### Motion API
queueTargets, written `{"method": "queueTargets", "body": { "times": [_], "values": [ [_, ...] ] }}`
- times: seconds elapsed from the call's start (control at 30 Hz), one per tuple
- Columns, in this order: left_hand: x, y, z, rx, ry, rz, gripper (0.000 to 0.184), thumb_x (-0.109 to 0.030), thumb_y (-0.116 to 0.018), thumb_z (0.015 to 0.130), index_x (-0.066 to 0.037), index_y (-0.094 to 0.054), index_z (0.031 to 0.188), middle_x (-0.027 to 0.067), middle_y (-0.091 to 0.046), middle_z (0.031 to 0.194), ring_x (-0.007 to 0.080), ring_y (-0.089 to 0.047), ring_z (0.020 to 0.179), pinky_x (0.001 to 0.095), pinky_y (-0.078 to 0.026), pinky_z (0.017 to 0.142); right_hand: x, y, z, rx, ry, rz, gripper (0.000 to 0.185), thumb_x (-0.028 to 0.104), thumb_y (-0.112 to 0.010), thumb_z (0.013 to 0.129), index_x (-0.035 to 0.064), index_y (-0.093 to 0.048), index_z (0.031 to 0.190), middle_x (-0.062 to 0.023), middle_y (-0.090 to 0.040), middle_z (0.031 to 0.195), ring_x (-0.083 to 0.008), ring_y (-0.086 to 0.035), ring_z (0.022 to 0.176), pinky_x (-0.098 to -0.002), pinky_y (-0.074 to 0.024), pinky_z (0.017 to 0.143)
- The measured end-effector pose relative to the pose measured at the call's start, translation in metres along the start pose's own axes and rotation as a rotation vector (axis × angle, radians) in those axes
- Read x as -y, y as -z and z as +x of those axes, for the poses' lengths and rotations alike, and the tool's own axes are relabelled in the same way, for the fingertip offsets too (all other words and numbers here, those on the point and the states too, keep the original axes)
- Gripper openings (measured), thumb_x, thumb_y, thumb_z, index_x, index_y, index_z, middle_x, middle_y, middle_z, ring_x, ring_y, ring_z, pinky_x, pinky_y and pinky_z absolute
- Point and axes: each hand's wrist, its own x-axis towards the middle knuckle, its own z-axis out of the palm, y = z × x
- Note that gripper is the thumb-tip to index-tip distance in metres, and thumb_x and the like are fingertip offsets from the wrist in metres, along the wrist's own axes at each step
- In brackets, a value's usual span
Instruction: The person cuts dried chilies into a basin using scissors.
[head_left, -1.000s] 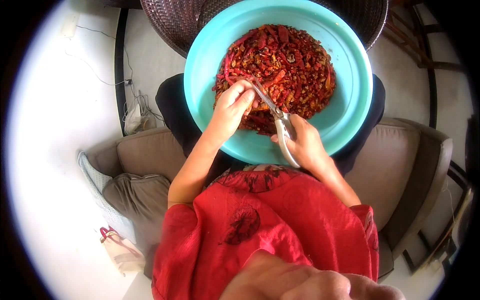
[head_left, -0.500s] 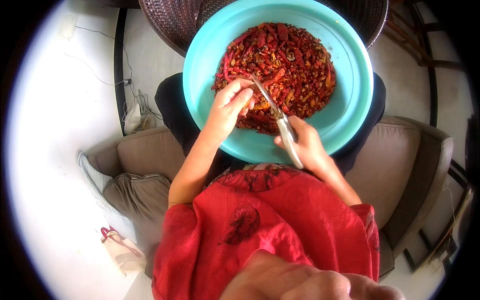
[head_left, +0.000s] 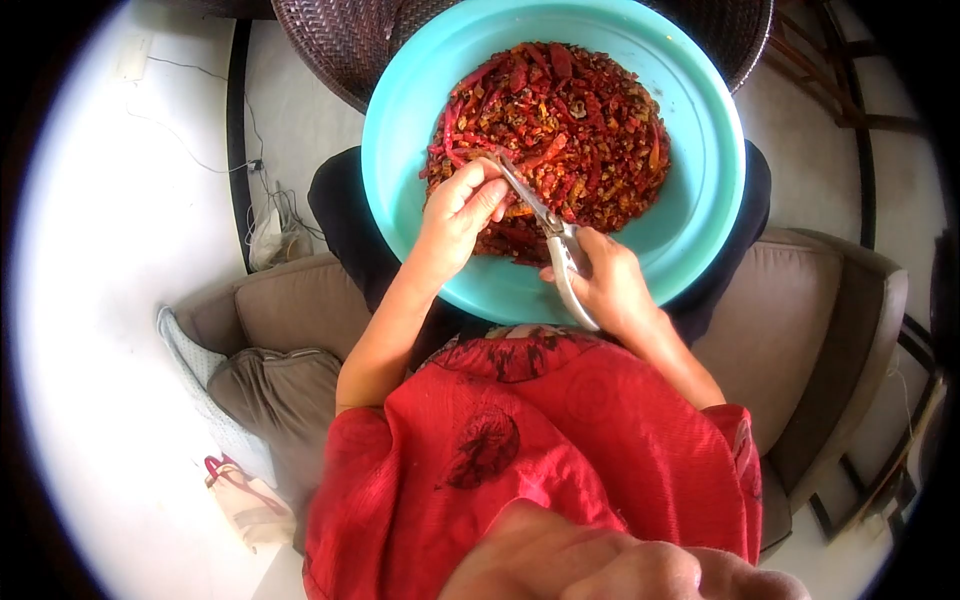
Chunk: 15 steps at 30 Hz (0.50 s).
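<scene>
A turquoise plastic basin [head_left: 700, 200] rests on my lap and holds a heap of cut red and orange dried chilies [head_left: 590, 130]. My right hand [head_left: 612, 285] grips a pair of scissors [head_left: 545, 212] by the pale handles. Their blades point up and left over the chilies, and the tips reach the fingertips of my left hand [head_left: 455, 220]. The thumb and fingers of that hand are pinched on a dried chili, mostly hidden by the fingers and the blades.
A dark woven basket [head_left: 330, 45] lies behind the basin. I sit on a brown sofa [head_left: 770, 330] with a cushion [head_left: 270, 395] at the left. Cables [head_left: 285, 200] run along the floor, a cloth bag [head_left: 250, 505] lies lower left, and a wooden frame [head_left: 820, 80] stands upper right.
The scissors' handles have spread apart, and the blades look slightly opened. My left hand and the basin stay almost where they were.
</scene>
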Motion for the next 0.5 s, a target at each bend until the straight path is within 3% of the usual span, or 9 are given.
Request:
{"method": "queueTargets", "body": {
  "times": [0.27, 0.37, 0.5],
  "values": [
    [-0.0035, 0.0011, -0.0010, -0.008, 0.075, -0.019, 0.015, -0.019, -0.054, 0.101, -0.005, -0.059, 0.105, -0.0034, -0.053, 0.075, 0.0030, -0.043, 0.065, 0.0188, -0.032, 0.055, -0.0046, 0.0038, -0.0031, -0.008, 0.022, 0.059, 0.039, 0.031, -0.080, 0.079, -0.0008, -0.058, 0.084, -0.0156, -0.058, 0.070, -0.0252, -0.054, 0.059, -0.0391, -0.0439, 0.058],
    [-0.0050, 0.0014, -0.0006, 0.032, 0.096, 0.008, 0.016, -0.020, -0.052, 0.102, -0.006, -0.059, 0.106, -0.0035, -0.052, 0.075, 0.0029, -0.040, 0.063, 0.0189, -0.031, 0.054, -0.0046, 0.0061, -0.0031, 0.115, -0.120, 0.206, 0.037, 0.029, -0.080, 0.079, -0.0010, -0.059, 0.082, -0.0150, -0.058, 0.070, -0.0251, -0.054, 0.059, -0.0390, -0.0438, 0.057],
    [-0.0067, -0.0011, -0.0039, -0.055, 0.119, 0.011, 0.018, -0.022, -0.049, 0.104, -0.007, -0.058, 0.107, -0.0038, -0.051, 0.075, 0.0030, -0.039, 0.064, 0.0190, -0.031, 0.055, -0.0001, 0.0065, -0.0032, 0.070, -0.069, 0.143, 0.042, 0.033, -0.080, 0.077, -0.0004, -0.058, 0.086, -0.0145, -0.059, 0.074, -0.0273, -0.056, 0.064, -0.0403, -0.0446, 0.060]
  ]
}}
